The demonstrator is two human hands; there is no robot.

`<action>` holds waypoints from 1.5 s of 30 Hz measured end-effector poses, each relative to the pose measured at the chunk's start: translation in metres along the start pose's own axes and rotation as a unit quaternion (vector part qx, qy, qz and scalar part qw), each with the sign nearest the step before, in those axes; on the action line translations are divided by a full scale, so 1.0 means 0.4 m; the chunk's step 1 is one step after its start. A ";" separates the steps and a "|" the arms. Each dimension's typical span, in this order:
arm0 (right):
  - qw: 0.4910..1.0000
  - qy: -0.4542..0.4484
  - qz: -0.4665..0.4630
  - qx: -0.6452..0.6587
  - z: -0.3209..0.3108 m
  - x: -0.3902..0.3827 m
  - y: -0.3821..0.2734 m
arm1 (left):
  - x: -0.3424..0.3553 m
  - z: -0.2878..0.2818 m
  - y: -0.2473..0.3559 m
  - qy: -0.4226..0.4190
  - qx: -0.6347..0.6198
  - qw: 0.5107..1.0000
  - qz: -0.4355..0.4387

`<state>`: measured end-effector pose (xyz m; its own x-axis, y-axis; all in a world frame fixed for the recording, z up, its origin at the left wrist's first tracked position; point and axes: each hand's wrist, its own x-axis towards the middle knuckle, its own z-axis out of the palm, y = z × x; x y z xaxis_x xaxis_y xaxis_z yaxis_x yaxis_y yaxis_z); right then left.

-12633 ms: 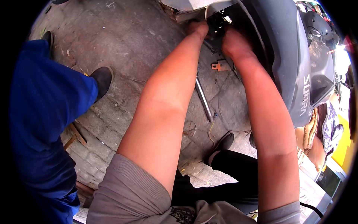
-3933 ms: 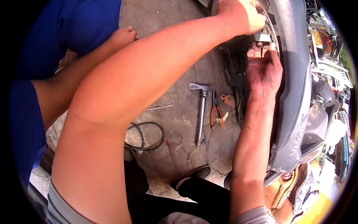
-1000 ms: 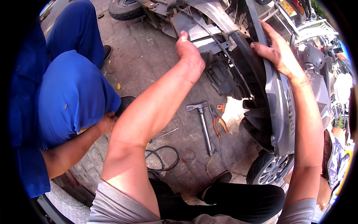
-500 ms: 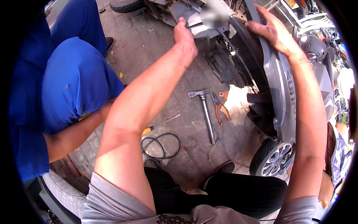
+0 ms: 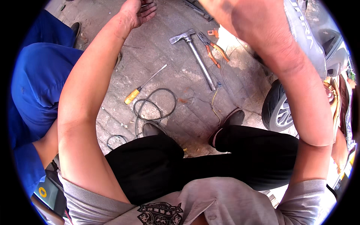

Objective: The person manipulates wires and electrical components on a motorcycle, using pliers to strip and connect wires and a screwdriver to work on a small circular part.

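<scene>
My left hand (image 5: 138,14) is at the top edge, palm turned up. Its fingers are loosely bent and apart, with nothing visible in them, though the frame cuts off part of the hand. Large and close, my right hand (image 5: 258,26) reaches past the top edge beside a grey vehicle panel (image 5: 305,35); its fingers are out of sight. On the paving between my arms lie a metal hammer (image 5: 198,60), orange-handled pliers (image 5: 213,49) and a screwdriver (image 5: 132,96) with a yellow handle. A looped black cable (image 5: 175,103) rests in front of my shoes.
A wheel (image 5: 278,108) with pale spokes stands by my right forearm. Someone in blue trousers (image 5: 41,82) is close on my left. Near the pliers are a small orange piece (image 5: 213,33) and a pale sheet (image 5: 228,40). A thin yellow wire (image 5: 213,103) lies near my shoe.
My left hand has come off the vehicle's exposed front and moved left. My right hand is nearer the camera. The view has tilted down, so most of the vehicle is out of frame.
</scene>
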<state>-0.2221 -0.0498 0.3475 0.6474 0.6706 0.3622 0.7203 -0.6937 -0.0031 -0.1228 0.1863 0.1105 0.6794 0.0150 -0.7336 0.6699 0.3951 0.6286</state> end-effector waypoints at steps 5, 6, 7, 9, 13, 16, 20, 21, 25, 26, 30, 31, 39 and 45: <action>0.911 -0.342 0.110 0.204 0.236 -0.406 -0.076 | -0.032 0.055 -0.084 -0.070 0.323 0.943 0.039; 0.843 -0.495 0.139 0.157 0.275 -0.492 -0.030 | -0.058 0.068 -0.117 -0.112 0.412 0.899 0.094; 0.808 -0.547 0.192 0.105 0.307 -0.582 0.003 | -0.107 0.090 -0.145 -0.155 0.454 0.872 0.092; 0.789 -0.602 0.114 0.041 0.349 -0.710 0.051 | -0.166 0.067 -0.230 -0.232 0.532 0.812 0.059; 0.804 -0.576 0.092 0.116 0.340 -0.756 -0.018 | -0.228 -0.040 -0.460 -0.290 0.668 0.677 0.109; 0.822 -0.539 0.094 0.161 0.363 -0.773 -0.072 | -0.275 -0.055 -0.565 -0.304 0.678 0.654 0.139; 0.818 -0.550 0.094 0.138 0.417 -0.801 -0.106 | -0.294 -0.022 -0.584 -0.305 0.668 0.671 0.106; 0.798 -0.568 0.083 0.183 0.416 -0.784 -0.101 | -0.296 -0.023 -0.588 -0.292 0.634 0.711 0.086; 0.719 -0.580 0.148 0.354 0.371 -0.680 -0.065 | -0.318 -0.003 -0.561 -0.273 0.543 0.794 0.005; 0.700 -0.566 0.191 0.391 0.357 -0.637 -0.049 | -0.318 -0.002 -0.548 -0.277 0.518 0.810 -0.006; 0.736 -0.532 0.190 0.373 0.265 -0.502 0.027 | -0.327 0.037 -0.515 -0.325 0.373 0.866 -0.078; 0.738 -0.529 0.167 0.383 0.250 -0.496 0.052 | -0.338 0.061 -0.498 -0.327 0.340 0.873 -0.122; 0.777 -0.624 0.032 0.079 0.064 -0.379 -0.058 | -0.477 0.192 -0.510 -0.396 0.254 0.871 -0.140; 0.795 -0.597 0.025 0.104 0.073 -0.351 -0.075 | -0.412 0.134 -0.583 -0.373 0.323 0.861 -0.125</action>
<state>-0.3273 -0.1156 0.2693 0.3633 0.5008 -0.7856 0.6314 -0.7524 -0.1877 -0.3751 0.0424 0.0987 0.3321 -0.6863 -0.6470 0.6857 -0.2953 0.6653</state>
